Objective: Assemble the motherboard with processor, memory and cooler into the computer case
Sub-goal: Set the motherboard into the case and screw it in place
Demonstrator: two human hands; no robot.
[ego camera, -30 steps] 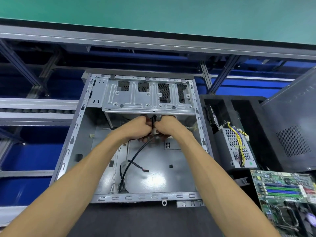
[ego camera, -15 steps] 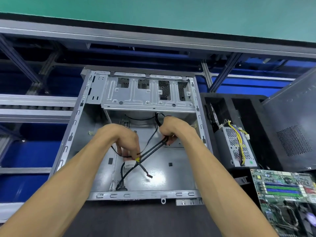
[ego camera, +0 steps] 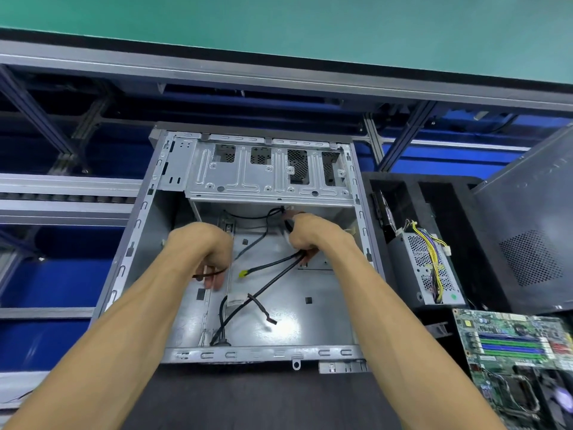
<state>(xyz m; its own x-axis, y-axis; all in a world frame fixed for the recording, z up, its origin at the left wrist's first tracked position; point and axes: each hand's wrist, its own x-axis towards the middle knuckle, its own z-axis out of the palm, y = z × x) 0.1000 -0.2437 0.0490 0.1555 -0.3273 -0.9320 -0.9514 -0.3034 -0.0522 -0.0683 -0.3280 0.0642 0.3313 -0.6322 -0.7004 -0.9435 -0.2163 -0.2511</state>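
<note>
1. The right hand (ego camera: 305, 235) is seen inside the open computer case (ego camera: 139, 231), fingers curled round a bundle of black cables (ego camera: 276, 265) just below the drive cage.
2. The left hand (ego camera: 206, 248) is lowered beside it, near the case's left side, with its fingers curled round a thin dark cable tie or wire (ego camera: 210, 273); exactly what this strand is cannot be told.
3. From the right hand's grip the black cables are trailed down and left across the bare case floor. One is ended in a yellow-tipped connector (ego camera: 243, 273) lying between the two hands; another is run down to the case's near edge.
4. A short branch with a small plug (ego camera: 271, 321) is laid loose on the floor, below and between the hands.
5. The case is laid on its side on a dark mat (ego camera: 263, 398), open side up, with the perforated metal drive cage (ego camera: 266, 172) at its far end.
6. To the right of the case, a power supply (ego camera: 428, 268) with yellow and mixed wires is held upright in a black foam tray (ego camera: 400, 193).
7. The motherboard (ego camera: 514, 346), with green and blue memory slots, is laid at the lower right, outside the case and well apart from both hands.
8. A grey perforated side panel (ego camera: 533, 243) is leaned at the far right.
</note>
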